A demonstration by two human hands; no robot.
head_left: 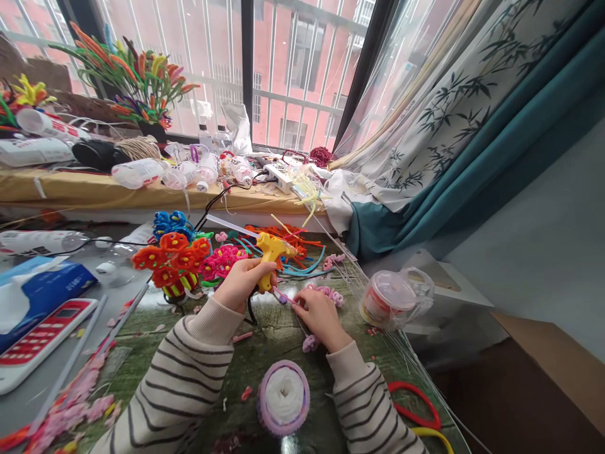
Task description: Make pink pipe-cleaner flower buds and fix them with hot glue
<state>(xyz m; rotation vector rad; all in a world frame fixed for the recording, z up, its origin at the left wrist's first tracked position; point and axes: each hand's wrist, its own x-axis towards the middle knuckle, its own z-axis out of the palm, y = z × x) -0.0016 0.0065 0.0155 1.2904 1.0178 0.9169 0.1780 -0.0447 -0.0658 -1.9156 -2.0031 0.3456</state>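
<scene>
My left hand (pixel 241 282) is closed round the handle of a yellow hot glue gun (pixel 270 252), and a long translucent glue stick (pixel 231 225) sticks out of its back. Just right of the gun, my right hand (pixel 321 314) pinches a thin pink pipe cleaner piece (pixel 283 296); its far end is too small to make out. Fluffy pink curled pieces (pixel 333 295) lie behind and below the right hand's fingers. Nearer to me, between my forearms, stands a round lilac-edged roll (pixel 284 397) with a white centre.
Orange, blue and pink pipe cleaner flowers (pixel 177 255) stand at left, near a calculator (pixel 45 340) and a blue tissue pack (pixel 42 296). A lidded plastic tub (pixel 390 299) sits at the right edge, by thin wires. Bottles (pixel 139 172) and a power strip (pixel 280 178) lie on the sill.
</scene>
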